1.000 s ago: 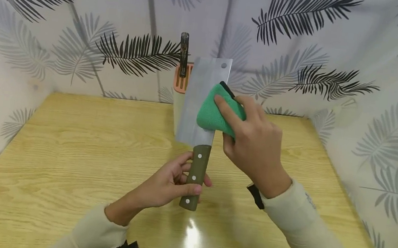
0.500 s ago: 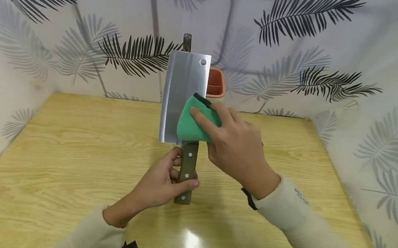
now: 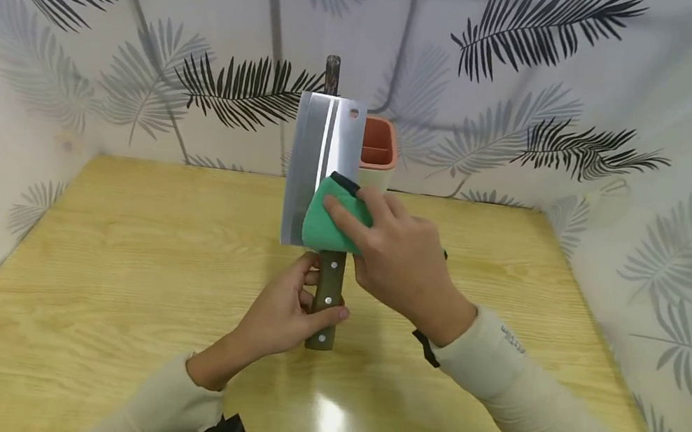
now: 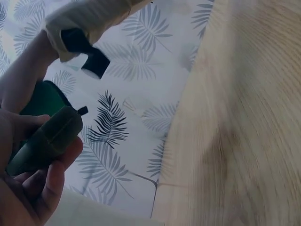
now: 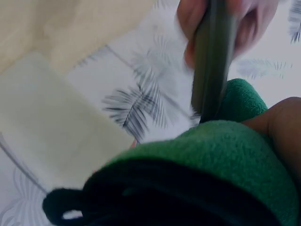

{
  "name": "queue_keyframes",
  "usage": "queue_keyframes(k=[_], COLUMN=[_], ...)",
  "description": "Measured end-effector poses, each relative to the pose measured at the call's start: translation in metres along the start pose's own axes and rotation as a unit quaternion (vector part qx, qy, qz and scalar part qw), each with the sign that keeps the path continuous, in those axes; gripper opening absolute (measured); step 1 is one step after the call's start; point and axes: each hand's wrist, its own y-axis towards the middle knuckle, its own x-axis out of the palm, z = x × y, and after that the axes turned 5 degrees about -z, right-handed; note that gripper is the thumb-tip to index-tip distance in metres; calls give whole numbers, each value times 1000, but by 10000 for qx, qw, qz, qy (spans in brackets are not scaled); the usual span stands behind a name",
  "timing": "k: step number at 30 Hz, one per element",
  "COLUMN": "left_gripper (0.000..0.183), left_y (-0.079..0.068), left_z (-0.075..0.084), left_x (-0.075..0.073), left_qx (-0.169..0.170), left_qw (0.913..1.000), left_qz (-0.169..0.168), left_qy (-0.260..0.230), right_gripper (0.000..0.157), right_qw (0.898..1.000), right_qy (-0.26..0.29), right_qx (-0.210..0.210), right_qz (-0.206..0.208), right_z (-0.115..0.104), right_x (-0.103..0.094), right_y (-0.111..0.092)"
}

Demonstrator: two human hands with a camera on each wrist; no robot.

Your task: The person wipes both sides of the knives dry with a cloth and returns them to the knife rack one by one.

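A cleaver (image 3: 310, 163) stands blade up above the table, its broad steel blade facing me. My left hand (image 3: 285, 312) grips its olive riveted handle (image 3: 331, 281), thumb across the front; the handle's butt end (image 4: 66, 125) shows in the left wrist view. My right hand (image 3: 401, 257) pinches a green cloth (image 3: 326, 221) with a black edge against the lower blade, just above the handle. In the right wrist view the cloth (image 5: 225, 146) wraps both sides of the blade, hiding that part of it. The right thumb is mostly hidden in the head view.
Behind the cleaver stands a cream knife holder (image 3: 376, 178) with an orange rim, partly covered by the blade. A dark knife handle (image 3: 332, 74) rises from it. The wooden table (image 3: 158, 259) meets a leaf-patterned covering (image 3: 493, 140) at the back and sides.
The cleaver has moved left and turned more upright, its blade now catching a bright streak. My right hand and the cloth have slid down the blade toward the handle.
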Motion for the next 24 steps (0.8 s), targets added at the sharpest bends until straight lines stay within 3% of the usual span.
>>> queue_keyframes(k=[4, 10, 13, 17, 24], left_gripper=[58, 50, 48, 47, 57], left_y=[3, -1, -2, -2, 0], left_z=[-2, -8, -9, -7, -10], left_x=[1, 20, 27, 26, 15], left_qx=[152, 285, 275, 142, 131], left_qw=[9998, 9983, 9977, 9984, 9997], left_qz=[118, -243, -335, -325, -136], left_qy=[-51, -445, -516, -445, -174], right_gripper=[58, 54, 53, 54, 55], right_qw=[10000, 9960, 9925, 9938, 9987], right_qy=[-78, 185, 203, 133, 35], right_qx=[-14, 793, 1002, 749, -124], right_qz=[16, 368, 665, 805, 494], right_z=[-1, 33, 44, 33, -3], right_x=[0, 1, 3, 7, 15], right_y=[2, 23, 25, 14, -18])
